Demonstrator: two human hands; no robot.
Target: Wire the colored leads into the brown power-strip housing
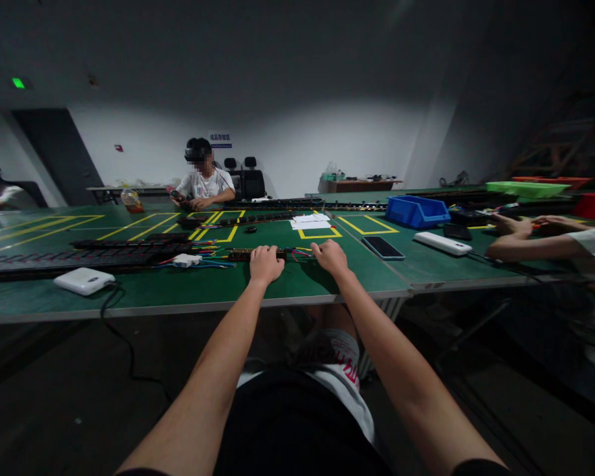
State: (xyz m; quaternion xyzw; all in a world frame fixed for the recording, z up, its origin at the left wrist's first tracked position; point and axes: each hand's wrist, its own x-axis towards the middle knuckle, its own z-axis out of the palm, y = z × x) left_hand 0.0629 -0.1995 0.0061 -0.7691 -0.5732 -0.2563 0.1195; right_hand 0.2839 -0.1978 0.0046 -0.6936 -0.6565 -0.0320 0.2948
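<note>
My left hand (266, 266) rests over a narrow dark strip (238, 255) on the green tabletop, its fingers curled round it. Coloured wires (298, 252), red, yellow and blue among them, run out of the strip's right end. They reach my right hand (330, 258), whose fingers are closed in a pinch at the wire ends. The exact fingertip contact is too small to make out. Left of the strip lies a white connector block (186, 260) with blue wires. Several long dark strips (123, 252) with wired ends lie further left.
A white power bank (85, 281) with a black cable sits front left; another white power bank (442, 243) lies right, past a phone (383, 248). Beyond are white papers (310, 221) and a blue bin (417, 211). Co-workers sit opposite (205, 182) and at right (530, 231).
</note>
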